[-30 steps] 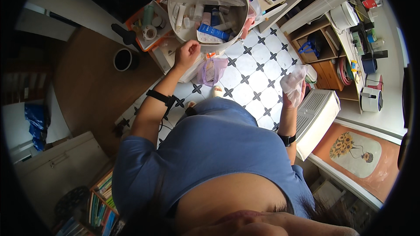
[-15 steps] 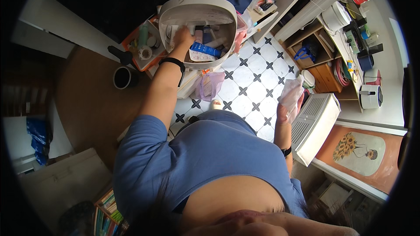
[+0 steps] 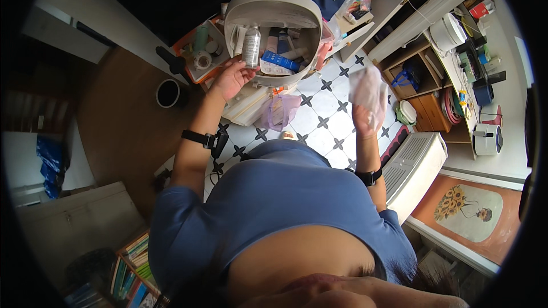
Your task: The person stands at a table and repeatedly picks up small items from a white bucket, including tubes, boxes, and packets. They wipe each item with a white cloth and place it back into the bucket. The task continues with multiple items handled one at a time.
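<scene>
My left hand grips the lower end of a silvery-grey bottle, held upright in front of a cream storage box with a raised rounded lid. Inside that box lie a blue tube and several other tubes and bottles, partly hidden by the held bottle. Off to the right, over the tiled floor, my right hand is closed on a thin white wipe, which hangs over the fingers and hides most of them.
An orange-and-white tray with jars and a tape roll is left of the box. A lilac plastic bag hangs below it. A dark bin stands on the wooden floor; a white slatted unit is at my right.
My left hand has come out of the box with the bottle and drawn back toward me. My right hand, still with the wipe, has risen and moved a little left.
</scene>
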A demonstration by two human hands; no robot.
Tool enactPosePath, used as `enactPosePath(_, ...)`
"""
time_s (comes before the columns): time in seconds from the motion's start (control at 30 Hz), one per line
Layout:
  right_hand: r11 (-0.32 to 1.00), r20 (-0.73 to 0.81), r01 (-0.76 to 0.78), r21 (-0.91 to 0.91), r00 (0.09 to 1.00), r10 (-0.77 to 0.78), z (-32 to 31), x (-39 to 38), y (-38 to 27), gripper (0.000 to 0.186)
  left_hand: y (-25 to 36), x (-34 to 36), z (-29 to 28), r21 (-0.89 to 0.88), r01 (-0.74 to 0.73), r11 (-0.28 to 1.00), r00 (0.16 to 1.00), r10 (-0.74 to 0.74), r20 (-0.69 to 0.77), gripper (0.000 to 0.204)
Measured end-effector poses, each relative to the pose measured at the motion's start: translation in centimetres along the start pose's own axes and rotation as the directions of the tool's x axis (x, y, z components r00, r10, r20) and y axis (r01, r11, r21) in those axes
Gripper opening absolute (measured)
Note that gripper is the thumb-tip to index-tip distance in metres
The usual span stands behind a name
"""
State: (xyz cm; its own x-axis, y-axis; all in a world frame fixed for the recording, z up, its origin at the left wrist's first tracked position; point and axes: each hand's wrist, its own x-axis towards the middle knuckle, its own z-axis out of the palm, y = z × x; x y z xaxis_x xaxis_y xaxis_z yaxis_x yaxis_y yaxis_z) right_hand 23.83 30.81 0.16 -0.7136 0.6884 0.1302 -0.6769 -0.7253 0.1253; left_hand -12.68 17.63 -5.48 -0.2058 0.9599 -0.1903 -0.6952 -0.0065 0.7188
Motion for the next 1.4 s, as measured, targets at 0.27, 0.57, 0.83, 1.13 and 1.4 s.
enactPosePath(0.27,0.973,-0.280,-0.142,-0.183,0.956,0.087,0.2,5.3,9.4,0.049,-1.0,-7.6,5.5,-0.145,0.003,0.989,0.987,0.021,0.159,0.040)
enactPosePath(0.57,0.568,-0.040,-0.002,-0.823,0.998,-0.055,2.1,6.9,16.5,0.049,-2.7,-9.1,10.6,0.251,-0.292,0.923,0.955,0.268,0.125,0.047)
enactPosePath(0.83,0.686,-0.033,0.050,-0.725,0.994,-0.107,1.4,5.5,18.4,0.051,-1.0,-9.5,14.1,0.843,-0.511,0.168,0.679,0.680,0.276,0.047)
enactPosePath(1.13,0.689,0.127,0.014,-0.725,0.985,0.113,0.6,3.3,18.9,0.045,1.0,-9.9,15.3,0.787,-0.435,-0.438,0.400,0.689,0.605,0.052)
enactPosePath(1.4,0.574,0.182,0.154,-0.804,0.983,-0.008,3.9,4.3,15.8,0.064,0.1,-11.0,15.7,0.653,-0.680,0.333,0.666,0.654,0.359,0.052)
